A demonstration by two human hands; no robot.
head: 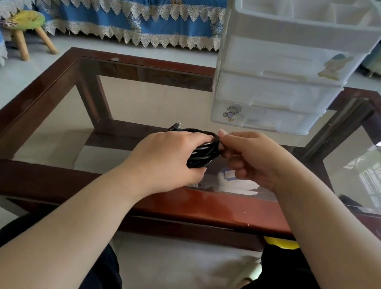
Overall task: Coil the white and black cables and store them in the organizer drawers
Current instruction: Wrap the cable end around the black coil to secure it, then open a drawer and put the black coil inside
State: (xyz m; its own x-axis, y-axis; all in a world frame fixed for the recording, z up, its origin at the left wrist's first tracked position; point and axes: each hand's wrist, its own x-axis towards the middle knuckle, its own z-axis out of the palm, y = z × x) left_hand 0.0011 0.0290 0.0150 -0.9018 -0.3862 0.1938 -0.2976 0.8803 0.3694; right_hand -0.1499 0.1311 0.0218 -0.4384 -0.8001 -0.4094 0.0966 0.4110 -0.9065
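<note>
A black cable [202,155] is wound into a tight bundle above the glass table [105,188]. My left hand [169,158] grips the bundle from the left. My right hand [250,160] pinches the cable's top end between thumb and fingers, close against the left hand. One plug [176,126] sticks out behind the left hand. The white translucent organizer [282,66] stands at the table's far right with three drawers pushed in and an open compartmented top. No white cable shows.
A blue sofa [122,2] with lace trim runs along the back. A small wooden stool [28,25] stands at the left on the floor. My knees sit under the table's near edge. A window reflection shines on the glass at right.
</note>
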